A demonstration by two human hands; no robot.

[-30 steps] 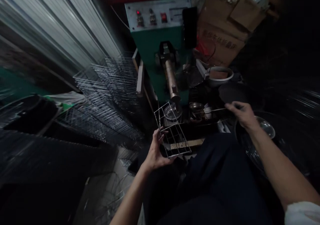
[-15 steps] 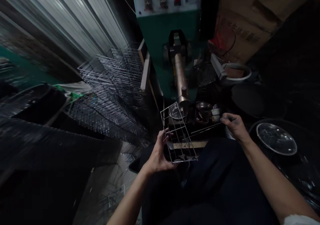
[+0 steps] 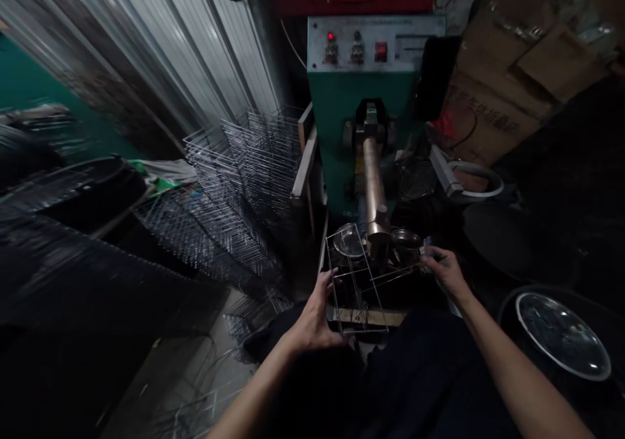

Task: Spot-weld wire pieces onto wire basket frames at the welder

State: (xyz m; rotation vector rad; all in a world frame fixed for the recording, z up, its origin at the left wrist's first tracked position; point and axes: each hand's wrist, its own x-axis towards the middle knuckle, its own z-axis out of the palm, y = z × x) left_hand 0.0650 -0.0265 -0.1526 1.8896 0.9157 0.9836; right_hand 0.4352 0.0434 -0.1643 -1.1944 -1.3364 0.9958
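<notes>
My left hand (image 3: 318, 314) is closed round the left side of a small rectangular wire rack (image 3: 349, 275), which stands tilted above my lap. Between the fingers and thumb of my right hand (image 3: 446, 271) are the ends of thin metal rods (image 3: 394, 274). Their other ends point left and reach the rack's right side; whether they touch it I cannot tell. Just beyond the rack, a copper-coloured arm (image 3: 375, 185) juts from a green machine (image 3: 336, 133). A round metal dish (image 3: 349, 241) sits under the arm's tip, behind the rack, and a second dish (image 3: 406, 238) stands to its right.
Stacked wire racks (image 3: 244, 172) fill the left side, beside a wooden post (image 3: 305, 165). At right are a glass-like round lid (image 3: 561, 335), a dark round pan (image 3: 498, 240) and a pale-rimmed bowl (image 3: 493, 178). Cardboard boxes (image 3: 508, 94) stand behind.
My view has tilted up and shifted left, so the machine sits lower and further right. My right hand with the rods has come closer to the rack. My left hand keeps its hold.
</notes>
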